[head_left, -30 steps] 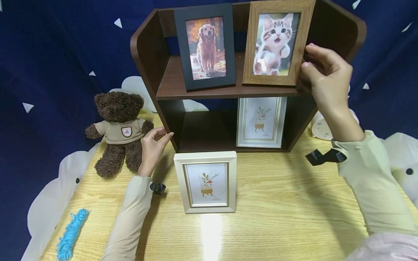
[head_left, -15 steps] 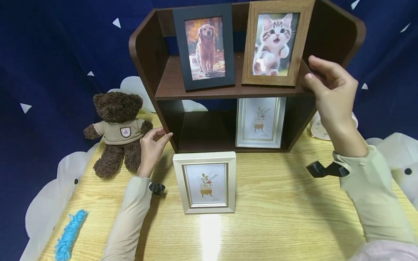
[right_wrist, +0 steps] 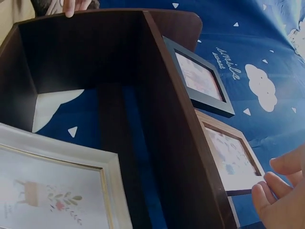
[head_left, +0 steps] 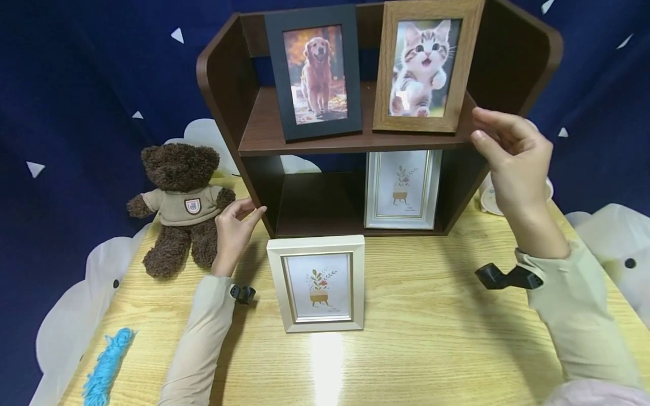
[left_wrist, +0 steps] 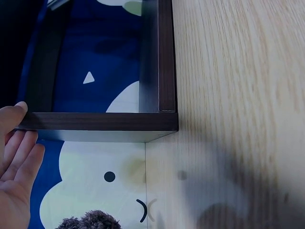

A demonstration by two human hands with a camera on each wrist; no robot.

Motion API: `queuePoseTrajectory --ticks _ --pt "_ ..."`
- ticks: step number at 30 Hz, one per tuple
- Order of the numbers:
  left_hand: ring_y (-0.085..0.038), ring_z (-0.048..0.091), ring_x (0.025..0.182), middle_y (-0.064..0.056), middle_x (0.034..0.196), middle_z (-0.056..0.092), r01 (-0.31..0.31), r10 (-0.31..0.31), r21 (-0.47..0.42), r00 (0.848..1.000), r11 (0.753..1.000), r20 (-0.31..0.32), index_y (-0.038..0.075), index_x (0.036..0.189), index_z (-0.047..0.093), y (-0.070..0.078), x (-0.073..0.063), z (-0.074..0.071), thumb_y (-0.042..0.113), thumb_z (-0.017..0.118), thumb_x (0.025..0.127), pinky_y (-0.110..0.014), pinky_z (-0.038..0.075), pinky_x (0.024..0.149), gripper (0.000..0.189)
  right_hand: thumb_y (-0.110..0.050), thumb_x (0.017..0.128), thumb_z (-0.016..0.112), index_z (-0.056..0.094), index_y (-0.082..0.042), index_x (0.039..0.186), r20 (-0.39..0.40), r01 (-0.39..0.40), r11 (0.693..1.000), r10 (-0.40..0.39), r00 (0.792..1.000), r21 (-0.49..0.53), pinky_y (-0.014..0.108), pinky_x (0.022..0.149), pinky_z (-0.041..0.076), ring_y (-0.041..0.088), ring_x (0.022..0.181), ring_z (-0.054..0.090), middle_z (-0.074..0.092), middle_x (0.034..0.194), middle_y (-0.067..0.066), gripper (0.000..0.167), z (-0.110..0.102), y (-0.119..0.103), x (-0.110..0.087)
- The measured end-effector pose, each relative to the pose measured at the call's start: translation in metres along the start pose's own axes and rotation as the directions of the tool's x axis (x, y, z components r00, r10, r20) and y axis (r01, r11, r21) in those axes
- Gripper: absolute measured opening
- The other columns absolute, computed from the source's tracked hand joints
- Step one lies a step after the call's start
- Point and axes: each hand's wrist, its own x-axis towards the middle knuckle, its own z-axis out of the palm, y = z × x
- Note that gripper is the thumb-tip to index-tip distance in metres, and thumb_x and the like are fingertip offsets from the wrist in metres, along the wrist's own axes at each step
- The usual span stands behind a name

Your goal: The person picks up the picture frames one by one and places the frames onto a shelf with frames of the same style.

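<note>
The left grip (head_left: pixel 233 231) pinches the left side board of the brown shelf (head_left: pixel 223 84) between thumb and fingers, probably to steady it. The right grip (head_left: pixel 519 163) has thumb and fingers parted around nothing; whether it touches the shelf is unclear. Just left of it, the cat picture (head_left: pixel 424 67) stands on the upper level, the dog picture (head_left: pixel 316 73) farther left, both angled outward, likely for easy viewing. Below them, a white frame (head_left: pixel 401 189) stands inside; right of the left grip, a cream frame (head_left: pixel 320 287) is on the counter (head_left: pixel 421 316).
</note>
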Motion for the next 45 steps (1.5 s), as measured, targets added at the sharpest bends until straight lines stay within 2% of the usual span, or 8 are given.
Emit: queuePoseTrajectory --ticks 5,9,15,23,27,33,41,45 --pt "-0.042 0.066 0.088 -0.031 0.093 0.066 -0.007 0.007 0.011 1.000 1.000 -0.002 -0.017 0.097 0.065 0.000 0.002 0.002 -0.005 0.073 0.079 -0.046 0.056 0.083 0.023 0.020 0.080 0.061 0.072 0.004 0.094 -0.034 -0.011 0.998 0.013 0.999 0.063 0.017 0.080 0.054 0.015 0.089 0.066 0.072 0.098 0.009 0.024 -0.009 0.005 -0.007" --pt "-0.041 0.067 0.088 -0.031 0.093 0.066 -0.011 0.011 0.014 1.000 1.000 0.001 -0.017 0.097 0.065 0.001 0.003 0.003 -0.005 0.073 0.079 -0.043 0.056 0.083 0.023 0.021 0.080 0.060 0.070 0.010 0.094 -0.044 -0.016 0.994 0.021 0.999 0.107 0.018 0.075 0.056 0.017 0.084 0.067 0.072 0.095 0.012 0.020 -0.016 0.009 -0.011" --pt "-0.041 0.067 0.088 -0.031 0.094 0.066 -0.006 0.006 0.014 1.000 1.000 0.003 -0.017 0.097 0.065 0.001 0.003 0.003 -0.005 0.073 0.079 -0.043 0.057 0.082 0.023 0.020 0.080 0.060 0.069 0.012 0.092 -0.050 -0.027 0.993 0.033 0.998 0.118 0.017 0.066 0.057 0.015 0.072 0.066 0.072 0.089 0.011 0.017 -0.023 0.022 -0.019" --pt "-0.041 0.066 0.088 -0.031 0.093 0.066 -0.011 0.011 0.015 1.000 1.000 0.002 -0.017 0.097 0.065 0.000 0.001 0.002 -0.005 0.073 0.079 -0.046 0.057 0.082 0.023 0.021 0.081 0.057 0.072 0.002 0.089 -0.042 -0.075 0.997 0.076 0.996 0.024 0.012 0.060 0.054 0.009 0.068 0.065 0.073 0.085 0.004 0.025 -0.031 0.041 -0.035" --pt "-0.042 0.066 0.088 -0.031 0.094 0.066 -0.004 0.004 0.011 1.000 1.000 0.002 -0.018 0.097 0.064 0.000 0.000 0.002 -0.005 0.073 0.079 -0.046 0.057 0.082 0.023 0.019 0.081 0.059 0.073 -0.002 0.086 -0.054 -0.121 0.992 0.119 0.991 -0.023 0.009 0.051 0.048 0.006 0.065 0.064 0.073 0.083 0.001 0.026 -0.035 0.048 -0.041" --pt "-0.043 0.066 0.087 -0.031 0.093 0.066 -0.017 0.017 0.024 1.000 1.000 -0.001 -0.017 0.096 0.065 -0.001 0.000 0.001 -0.005 0.073 0.079 -0.047 0.057 0.082 0.023 0.018 0.082 0.059 0.073 -0.004 0.085 -0.055 -0.145 0.987 0.142 0.988 -0.070 0.011 0.063 0.053 0.004 0.072 0.065 0.072 0.081 -0.003 0.027 -0.039 0.059 -0.048" --pt "-0.042 0.067 0.087 -0.030 0.093 0.066 -0.017 0.018 0.025 1.000 1.000 -0.009 -0.016 0.095 0.065 -0.002 0.002 0.000 -0.004 0.074 0.079 -0.046 0.057 0.082 0.022 0.016 0.082 0.060 0.073 -0.008 0.081 -0.072 -0.206 0.970 0.198 0.978 -0.132 0.009 0.062 0.052 0.003 0.070 0.063 0.071 0.078 -0.006 0.027 -0.044 0.071 -0.056" --pt "-0.040 0.067 0.087 -0.028 0.093 0.067 -0.019 0.019 0.008 1.000 1.000 -0.023 -0.014 0.096 0.066 -0.025 0.004 0.003 -0.002 0.075 0.078 -0.040 0.058 0.082 0.023 0.013 0.082 0.063 0.073 -0.010 0.080 -0.092 -0.241 0.952 0.228 0.969 -0.188 0.007 0.062 0.050 0.002 0.070 0.061 0.070 0.076 -0.008 0.026 -0.047 0.076 -0.059"
